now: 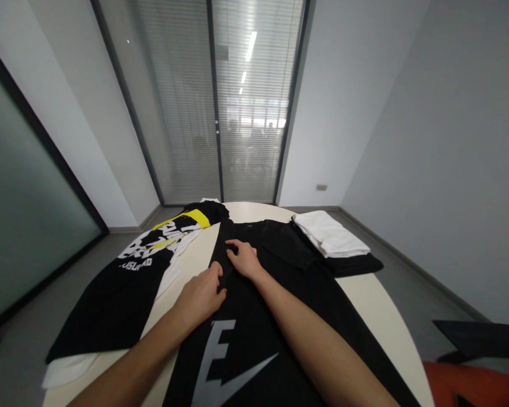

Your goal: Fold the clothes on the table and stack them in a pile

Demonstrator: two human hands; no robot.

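A black T-shirt (pixel 297 316) with a large grey letter and swoosh print lies spread on the table, its collar at the far end. My left hand (pixel 201 295) is over the shirt's left edge, fingers bent and the thumb apart from them. Farther up, my right hand (pixel 245 260) rests on or just above the cloth near the left sleeve, its thumb and index finger apart. I see no cloth gripped in either hand. My right forearm crosses over the middle of the shirt and covers part of it.
The pale round-edged table (pixel 384 302) carries several garments. On the left lies a pile topped by a black shirt (pixel 110 305) with yellow and white print. At the right, a folded white garment (pixel 333 234) sits on folded black cloth (pixel 356 264). An orange chair (pixel 470 384) stands at lower right.
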